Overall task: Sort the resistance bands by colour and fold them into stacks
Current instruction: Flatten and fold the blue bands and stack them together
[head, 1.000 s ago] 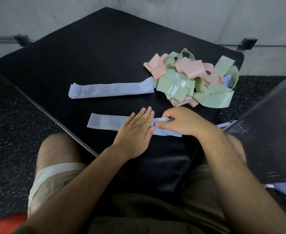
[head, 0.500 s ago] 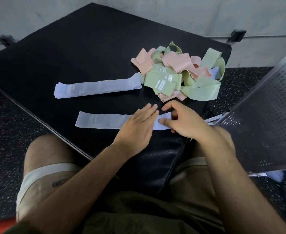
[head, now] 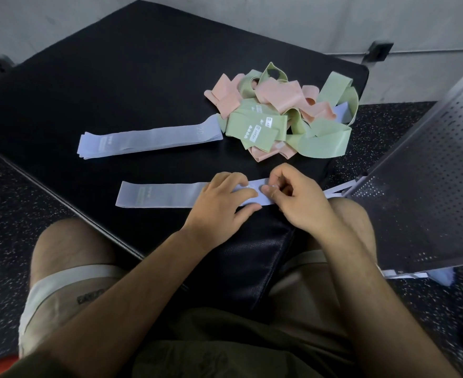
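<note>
1. I see the black padded surface (head: 132, 85) wide open on its left and far half; its near edge runs diagonally down toward the knees, its right corner sits close to a perforated grey panel (head: 429, 192).
2. The near lavender band (head: 164, 194) lies flat just inside that near edge, with bare surface all around its left end.
3. A lavender stack (head: 148, 139) lies flat further out, its right end touching the mixed pile (head: 284, 115) of green and pink bands near the right corner.
4. A lavender piece shows at the pile's right side, mostly buried. Print on the bands is too small for me to read, apart from "HEAVY" on a green one.
5. The left hand (head: 219, 203) rests curled on the near band's right part, pressing it down.
6. The right hand (head: 298, 197) pinches the band's right end between thumb and fingertips; that end is partly covered.
</note>
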